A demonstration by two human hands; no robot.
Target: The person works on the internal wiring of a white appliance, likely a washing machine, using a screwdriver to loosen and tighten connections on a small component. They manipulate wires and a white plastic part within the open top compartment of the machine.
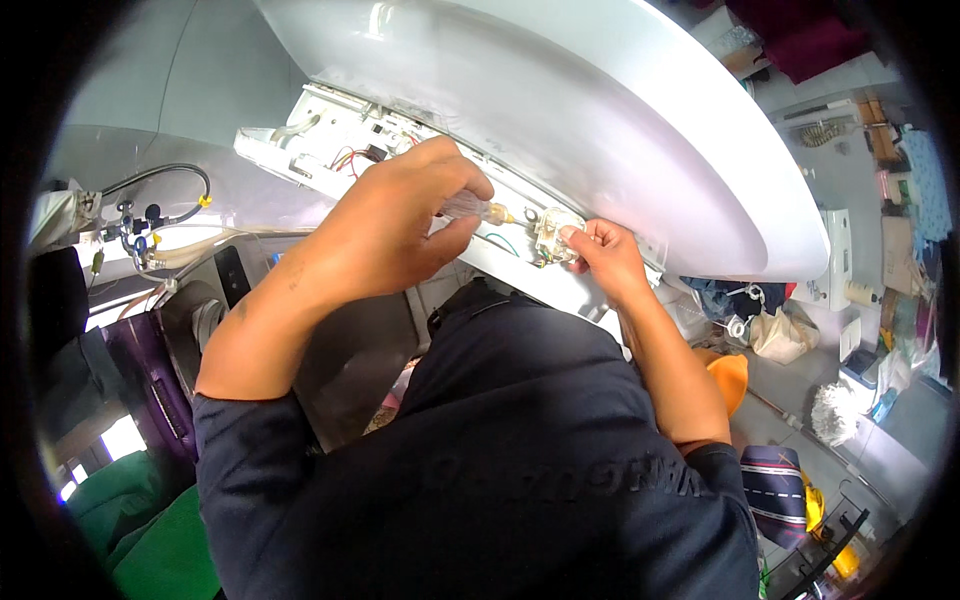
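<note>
My left hand (425, 205) is closed around the clear handle of a screwdriver (467, 205). Its yellowish front end points right, toward a small pale part with a translucent casing (556, 232). Whether the tip touches that part is too small to tell. Thumb and fingers of my right hand (612, 257) pinch the part from its right side. Both hands work over a long white open housing (335, 115), which holds coloured wires (347, 158) and small fittings. A thin blue-green wire runs near the pale part.
A large glossy white curved panel (600, 110) rises just beyond the housing. Hoses and metal valves (135, 225) are at the left, above a purple suitcase (155, 385). To the right lie a pale bag (782, 335), an orange cloth (727, 378) and a fluffy white duster (836, 412).
</note>
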